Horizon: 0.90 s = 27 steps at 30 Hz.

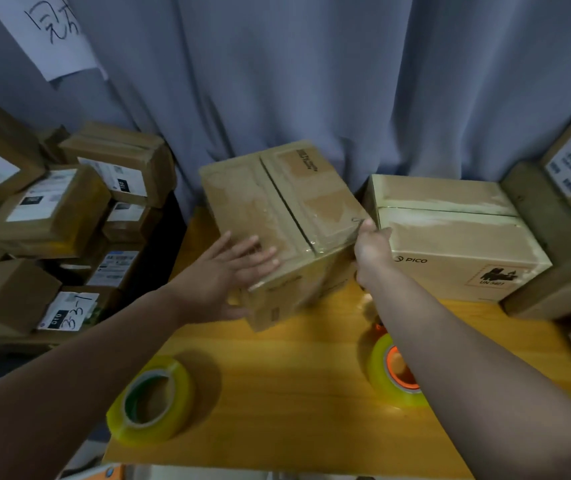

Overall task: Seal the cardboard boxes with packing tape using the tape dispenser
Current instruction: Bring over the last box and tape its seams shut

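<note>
Brown cardboard box (277, 216) with taped top seam, askew at the middle of the yellow wooden desk (294, 393), just beside a paler cardboard box printed PICO (457, 244); left hand (228, 271) flat on its near left top edge, fingers straight and spread; right hand (370, 251) gripping its near right corner, thumb on top, other fingers hidden; orange-cored tape dispenser with yellowish roll (391, 372) on the desk under the right forearm; loose yellowish tape roll (152, 400) at near left.
</note>
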Available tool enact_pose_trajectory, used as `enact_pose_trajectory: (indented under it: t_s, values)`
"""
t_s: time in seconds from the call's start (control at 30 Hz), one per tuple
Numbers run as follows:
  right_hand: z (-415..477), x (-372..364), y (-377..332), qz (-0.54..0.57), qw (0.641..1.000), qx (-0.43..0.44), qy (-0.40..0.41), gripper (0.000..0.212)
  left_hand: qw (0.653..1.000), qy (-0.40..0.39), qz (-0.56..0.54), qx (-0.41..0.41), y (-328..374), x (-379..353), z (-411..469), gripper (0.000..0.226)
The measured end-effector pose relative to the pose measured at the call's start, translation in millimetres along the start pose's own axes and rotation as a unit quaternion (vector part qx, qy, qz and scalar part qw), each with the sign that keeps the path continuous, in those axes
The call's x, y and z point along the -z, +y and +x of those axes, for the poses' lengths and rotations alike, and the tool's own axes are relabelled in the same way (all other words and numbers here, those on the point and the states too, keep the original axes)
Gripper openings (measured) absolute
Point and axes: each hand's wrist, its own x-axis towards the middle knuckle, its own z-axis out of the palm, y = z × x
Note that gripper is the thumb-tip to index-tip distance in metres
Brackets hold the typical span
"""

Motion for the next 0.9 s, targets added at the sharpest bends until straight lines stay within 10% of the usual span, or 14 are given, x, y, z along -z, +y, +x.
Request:
enact_pose_trajectory:
  t_s: [0.4, 0.9]
  values:
    - [-28, 11, -5, -0.092, 0.959, 0.149, -0.224, 0.041, 0.999, -0.031, -0.017, 0.022, 64, 2, 83, 0.062]
    - [27, 134, 12, -0.358, 0.908, 0.210, -0.060, 0.036, 0.996, 0.023, -0.067, 0.048, 57, -2, 202, 0.056]
